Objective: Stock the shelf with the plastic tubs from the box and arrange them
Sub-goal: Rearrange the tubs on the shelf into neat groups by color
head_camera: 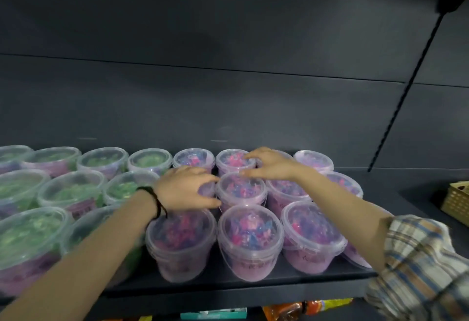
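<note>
A dark grey shelf (406, 188) carries clear plastic tubs with lids, standing upright in three rows from front to back and packed close, many of them touching. The green tubs (73, 188) fill the left part. The pink-and-blue tubs (250, 234) fill the right part, up to near the bare end of the shelf.

Both hands reach in over the front row to the middle tub (242, 188), which stands in the second row between its pink-and-blue neighbours. The left hand (185, 186) has its fingers and thumb curled against that tub's left side, gripping it. A black cord bracelet (158, 204) sits on that wrist. The right hand (271, 164) comes from the right with bent fingers. Its fingertips rest on the lid of the back tub (232, 159) just behind, and its thumb lies along the middle tub's far rim. The view is blurred here, so I cannot tell whether this hand grips anything or only touches. A plaid sleeve (418, 265) is pushed up that forearm.

A woven basket (456, 201) stands at the far right, well apart from the tubs. Bright packets (317, 306) show on the level below the shelf
</note>
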Available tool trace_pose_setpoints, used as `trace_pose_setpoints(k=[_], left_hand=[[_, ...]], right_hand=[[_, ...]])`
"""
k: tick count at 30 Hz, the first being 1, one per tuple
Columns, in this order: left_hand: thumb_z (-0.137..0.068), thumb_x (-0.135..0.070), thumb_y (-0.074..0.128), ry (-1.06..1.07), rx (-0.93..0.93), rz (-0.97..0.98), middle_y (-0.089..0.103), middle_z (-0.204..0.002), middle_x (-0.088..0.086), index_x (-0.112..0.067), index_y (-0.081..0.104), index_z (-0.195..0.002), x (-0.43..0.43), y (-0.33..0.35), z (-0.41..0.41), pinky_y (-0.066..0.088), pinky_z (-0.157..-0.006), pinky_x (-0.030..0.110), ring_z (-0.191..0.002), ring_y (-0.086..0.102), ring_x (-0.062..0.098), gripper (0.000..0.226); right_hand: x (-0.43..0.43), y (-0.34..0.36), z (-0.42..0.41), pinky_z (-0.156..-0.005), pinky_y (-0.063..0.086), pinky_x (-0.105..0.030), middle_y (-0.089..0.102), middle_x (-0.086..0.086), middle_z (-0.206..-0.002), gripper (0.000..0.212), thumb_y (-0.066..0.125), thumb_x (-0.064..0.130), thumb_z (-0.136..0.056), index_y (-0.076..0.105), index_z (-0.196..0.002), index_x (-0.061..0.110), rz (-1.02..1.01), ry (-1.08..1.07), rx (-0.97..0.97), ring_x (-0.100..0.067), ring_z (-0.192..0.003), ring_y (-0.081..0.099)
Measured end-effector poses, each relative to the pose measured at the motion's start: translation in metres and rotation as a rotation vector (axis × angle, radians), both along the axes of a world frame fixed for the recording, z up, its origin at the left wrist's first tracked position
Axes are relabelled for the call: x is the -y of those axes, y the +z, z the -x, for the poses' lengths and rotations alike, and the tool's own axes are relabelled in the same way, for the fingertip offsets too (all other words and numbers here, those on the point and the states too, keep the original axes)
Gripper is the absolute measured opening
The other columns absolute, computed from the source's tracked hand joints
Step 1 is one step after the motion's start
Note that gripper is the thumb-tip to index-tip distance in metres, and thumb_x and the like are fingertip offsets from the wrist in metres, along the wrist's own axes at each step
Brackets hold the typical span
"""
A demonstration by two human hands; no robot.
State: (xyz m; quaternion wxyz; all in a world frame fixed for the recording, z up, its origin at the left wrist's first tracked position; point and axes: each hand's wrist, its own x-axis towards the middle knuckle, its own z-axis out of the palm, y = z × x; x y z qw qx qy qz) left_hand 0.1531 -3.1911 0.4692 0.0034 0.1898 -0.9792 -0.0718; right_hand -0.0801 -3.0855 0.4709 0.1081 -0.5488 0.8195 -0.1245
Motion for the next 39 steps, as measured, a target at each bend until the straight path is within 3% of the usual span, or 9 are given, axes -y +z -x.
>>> trace_pose_setpoints(k=[2, 6, 12, 16, 21, 27, 31, 36, 39], left_hand=[[-0.051, -0.081, 0.028, 0.046, -0.085, -0.054, 0.058, -0.129, -0.003, -0.032, 0.061, -0.119, 0.031, 0.011, 0.009, 0.038, -0.102, 0.031, -0.121, 0.051, 0.019, 0.09], [-0.066, -0.065, 0.038, 0.186, -0.052, -0.085, 0.053, -0.135, 0.005, -0.03, 0.055, -0.128, 0.078, 0.008, 0.031, 0.04, -0.102, 0.037, -0.123, 0.049, 0.026, 0.073], [-0.066, -0.072, 0.034, 0.203, 0.012, -0.035, 0.053, -0.134, -0.004, -0.035, 0.058, -0.118, 0.098, -0.019, 0.046, 0.041, -0.101, 0.037, -0.121, 0.051, 0.022, 0.069], [-0.061, -0.082, 0.035, 0.154, -0.051, -0.14, 0.057, -0.119, -0.006, -0.035, 0.057, -0.099, 0.109, -0.023, 0.044, 0.043, -0.096, 0.035, -0.108, 0.055, 0.017, 0.065], [-0.078, -0.072, 0.051, 0.217, -0.13, -0.04, 0.055, -0.096, 0.005, -0.022, 0.04, -0.068, 0.104, -0.023, 0.054, 0.042, -0.086, 0.036, -0.091, 0.057, 0.028, 0.052], [-0.076, -0.072, 0.056, 0.262, -0.169, 0.08, 0.059, -0.11, 0.006, -0.016, 0.056, -0.11, 0.104, -0.028, 0.071, 0.044, -0.08, 0.034, -0.1, 0.059, 0.028, 0.066], [-0.076, -0.061, 0.065, 0.171, -0.092, -0.111, 0.052, -0.107, 0.003, -0.033, 0.061, -0.121, 0.123, -0.022, 0.065, 0.04, -0.085, 0.026, -0.107, 0.055, 0.024, 0.053], [-0.084, -0.044, 0.067, 0.078, -0.122, -0.262, 0.052, -0.125, 0.003, -0.027, 0.062, -0.123, 0.131, -0.024, 0.053, 0.033, -0.092, 0.02, -0.117, 0.048, 0.017, 0.043], [-0.084, -0.046, 0.068, 0.08, -0.174, -0.269, 0.052, -0.126, 0.004, -0.024, 0.063, -0.124, 0.129, -0.03, 0.052, 0.032, -0.091, 0.018, -0.118, 0.049, 0.017, 0.046]], right_hand=[[0.012, -0.006, -0.013, -0.118, 0.022, -0.036, 0.032, 0.002, -0.153, 0.077, 0.06, 0.066, -0.08, 0.037, -0.146, 0.032, -0.095, 0.121, 0.001, -0.019, -0.143, 0.025], [0.027, -0.018, -0.026, -0.117, 0.016, -0.05, 0.028, 0.002, -0.153, 0.081, 0.05, 0.083, -0.07, 0.034, -0.141, 0.047, -0.233, 0.161, -0.045, -0.028, -0.143, 0.015], [0.022, -0.018, -0.028, -0.115, 0.023, -0.046, 0.03, 0.005, -0.146, 0.074, 0.06, 0.073, -0.074, 0.039, -0.139, 0.043, -0.184, 0.164, -0.013, -0.026, -0.14, 0.017], [0.021, -0.022, -0.023, -0.118, 0.016, -0.05, 0.016, 0.005, -0.156, 0.08, 0.059, 0.079, -0.067, 0.036, -0.138, 0.05, -0.215, 0.15, 0.053, -0.022, -0.147, 0.0], [0.033, -0.022, -0.015, -0.117, 0.024, -0.041, 0.042, 0.007, -0.146, 0.087, 0.041, 0.094, -0.059, 0.053, -0.129, 0.044, -0.041, 0.085, 0.048, -0.017, -0.14, 0.028], [0.066, -0.01, 0.023, -0.111, 0.035, -0.032, 0.055, -0.002, -0.137, 0.046, 0.065, 0.033, -0.089, 0.056, -0.132, 0.018, 0.204, -0.189, 0.328, -0.017, -0.128, 0.049], [0.077, -0.001, 0.035, -0.11, 0.034, -0.028, 0.052, -0.002, -0.14, 0.051, 0.064, 0.035, -0.089, 0.053, -0.136, 0.018, 0.106, -0.187, 0.315, -0.017, -0.128, 0.048], [0.085, -0.005, 0.024, -0.111, 0.033, -0.028, 0.042, 0.004, -0.148, 0.077, 0.073, 0.047, -0.079, 0.041, -0.145, 0.022, -0.152, -0.122, 0.25, -0.016, -0.134, 0.042], [0.093, -0.003, 0.018, -0.104, 0.041, -0.03, 0.052, 0.002, -0.137, 0.077, 0.074, 0.058, -0.072, 0.054, -0.134, 0.02, -0.214, -0.143, 0.116, -0.02, -0.126, 0.05]])
